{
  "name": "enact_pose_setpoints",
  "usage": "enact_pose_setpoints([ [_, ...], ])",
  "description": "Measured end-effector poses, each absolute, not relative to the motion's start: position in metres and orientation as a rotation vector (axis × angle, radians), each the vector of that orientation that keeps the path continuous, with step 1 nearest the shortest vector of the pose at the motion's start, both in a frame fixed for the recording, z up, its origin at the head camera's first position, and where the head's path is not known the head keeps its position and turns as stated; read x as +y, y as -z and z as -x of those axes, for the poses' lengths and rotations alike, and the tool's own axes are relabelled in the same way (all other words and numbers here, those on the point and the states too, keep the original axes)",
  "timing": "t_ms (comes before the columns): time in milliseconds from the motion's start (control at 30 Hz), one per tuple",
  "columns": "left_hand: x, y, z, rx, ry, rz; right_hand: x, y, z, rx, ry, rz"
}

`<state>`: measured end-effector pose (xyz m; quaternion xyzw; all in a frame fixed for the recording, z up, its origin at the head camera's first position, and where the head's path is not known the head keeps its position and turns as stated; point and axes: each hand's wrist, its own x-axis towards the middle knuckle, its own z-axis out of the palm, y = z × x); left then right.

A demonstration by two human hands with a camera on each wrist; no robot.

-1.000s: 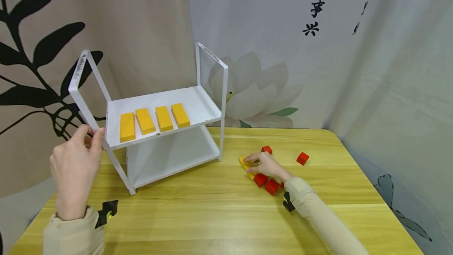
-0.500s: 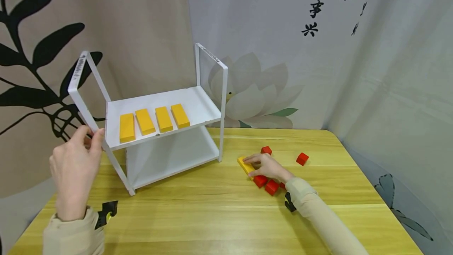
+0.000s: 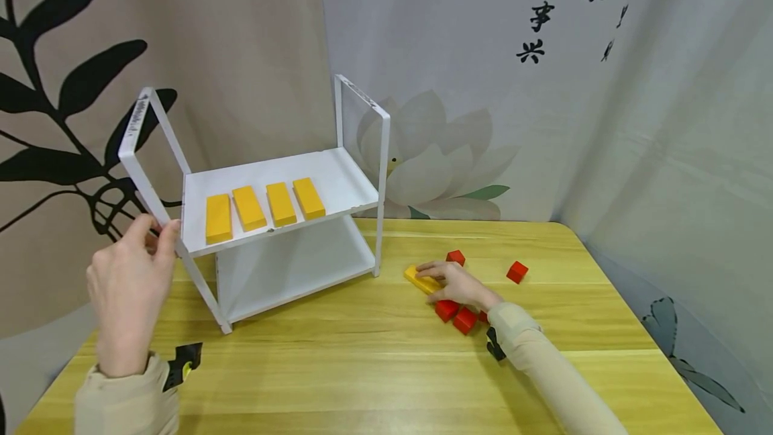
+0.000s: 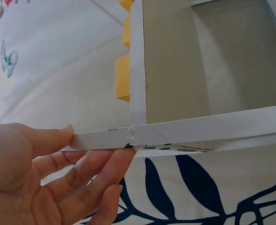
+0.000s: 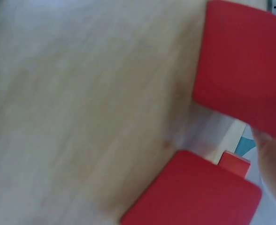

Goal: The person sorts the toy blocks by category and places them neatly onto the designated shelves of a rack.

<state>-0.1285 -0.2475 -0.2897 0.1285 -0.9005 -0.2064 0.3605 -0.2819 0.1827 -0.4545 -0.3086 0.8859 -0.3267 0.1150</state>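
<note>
My left hand [image 3: 129, 280] pinches the left front post of a white two-tier shelf [image 3: 260, 166]. In the left wrist view the thumb and fingers [image 4: 65, 136] lie on either side of that post. On the upper tier several yellow blocks [image 3: 280, 204] lie in a row, slightly slanted. To the right of the shelf, my right hand [image 3: 455, 284] grips a yellow block [image 3: 415, 275] on the table, partly covering it. Red cubes [image 3: 464, 320] sit close beside this hand. The right wrist view shows two of them large, plus a finger [image 5: 275, 164] at the edge; the yellow block is hidden there.
A separate red cube [image 3: 517, 272] lies farther right on the wooden table [image 3: 338, 368], and another red cube [image 3: 455, 258] sits just behind the right hand. The shelf's lower tier [image 3: 296, 267] is below the yellow blocks. Printed curtains [image 3: 447, 32] hang behind.
The yellow block under my right hand has turned on the table, its far end swinging slightly left. My left hand stays on the shelf post.
</note>
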Motion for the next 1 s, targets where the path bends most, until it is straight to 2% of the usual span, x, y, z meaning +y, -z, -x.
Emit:
enact_pose_setpoints([
  [433, -0.248, 0.29, 0.129, -2.324, 0.537, -0.327, 0.198, 0.455, 0.287, 2.607, 0.875, 0.961],
  [1000, -0.248, 0.289, 0.128, -2.331, 0.533, -0.33, 0.203, 0.462, 0.288, 2.666, 1.067, 0.853],
])
